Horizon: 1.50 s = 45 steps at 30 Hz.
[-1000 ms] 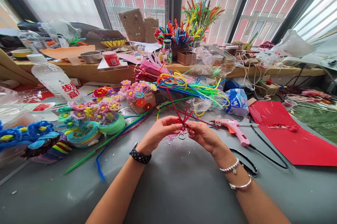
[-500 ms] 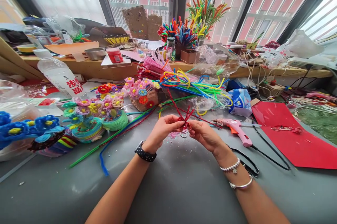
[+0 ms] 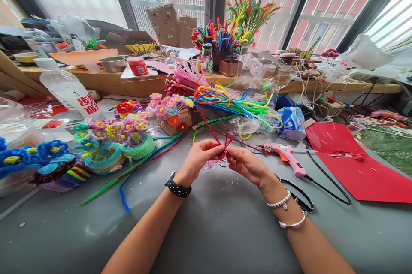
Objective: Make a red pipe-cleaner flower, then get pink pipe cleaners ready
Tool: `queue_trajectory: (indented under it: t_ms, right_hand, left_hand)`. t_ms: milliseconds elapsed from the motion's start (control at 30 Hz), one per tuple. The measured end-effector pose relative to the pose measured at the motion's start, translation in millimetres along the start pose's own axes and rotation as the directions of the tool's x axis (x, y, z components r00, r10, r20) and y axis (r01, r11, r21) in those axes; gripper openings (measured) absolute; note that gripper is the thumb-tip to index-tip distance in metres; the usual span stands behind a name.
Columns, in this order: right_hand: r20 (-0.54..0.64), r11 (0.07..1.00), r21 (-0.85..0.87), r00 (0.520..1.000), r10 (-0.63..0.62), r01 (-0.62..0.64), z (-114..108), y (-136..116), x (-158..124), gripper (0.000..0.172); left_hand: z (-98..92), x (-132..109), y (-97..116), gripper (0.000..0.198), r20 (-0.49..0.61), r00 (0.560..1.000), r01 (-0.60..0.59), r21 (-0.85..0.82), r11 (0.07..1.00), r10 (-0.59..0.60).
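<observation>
Your left hand (image 3: 201, 158) and right hand (image 3: 246, 163) meet over the grey table (image 3: 212, 231), both pinching shut on the red glittery pipe cleaners (image 3: 225, 141) at their crossing. Pink glue gun (image 3: 288, 156) lies just right. Loose coloured pipe cleaners (image 3: 234, 102) pile beyond, flower baskets (image 3: 128, 137) far left.

Only readable thing I spotted was on the clear plastic bottle (image 3: 66, 91) lying at the left: big red Chinese characters on its white label, too tilted for me to make out properly. The red-lidded jar (image 3: 137, 67) had a label too, but it was blurry.
</observation>
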State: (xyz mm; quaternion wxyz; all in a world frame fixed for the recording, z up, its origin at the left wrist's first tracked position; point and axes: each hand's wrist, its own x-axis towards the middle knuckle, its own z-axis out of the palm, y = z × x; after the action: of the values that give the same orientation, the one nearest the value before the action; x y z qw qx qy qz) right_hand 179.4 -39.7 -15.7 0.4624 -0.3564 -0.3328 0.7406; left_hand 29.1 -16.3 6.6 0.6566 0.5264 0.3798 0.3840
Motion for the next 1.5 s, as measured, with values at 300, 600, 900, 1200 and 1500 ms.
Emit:
queue_trajectory:
  t_ms: [300,600,900,1200,1500]
  right_hand:
    - [-0.111,0.968,0.24,0.993,-0.048,0.074,6.3,14.8,9.6,0.018]
    - [-0.204,0.979,0.092,0.966,-0.159,0.181,9.3,11.5,9.7,0.024]
    - [-0.139,0.834,-0.46,0.904,-0.405,0.303,11.0,4.4,1.0,0.02]
    - [-0.133,0.976,-0.111,0.97,-0.203,0.189,4.3,5.5,3.8,0.022]
    - [-0.064,0.985,0.119,0.991,-0.118,0.125,8.2,6.5,3.0,0.017]
  left_hand:
    - [9.6,1.3,-8.1,0.017,-0.173,0.984,-0.078,-0.171,0.982,0.048]
    - [10.2,4.5,-14.4,0.018,-0.286,0.953,-0.153,-0.158,0.976,0.103]
    - [10.7,4.3,-15.0,0.017,-0.225,0.972,-0.125,-0.247,0.961,0.069]
    - [7.4,3.2,-10.4,0.019,-0.141,0.988,0.028,-0.277,0.961,-0.07]
    - [9.5,2.7,-11.2,0.02,-0.134,0.988,0.032,-0.328,0.944,-0.08]
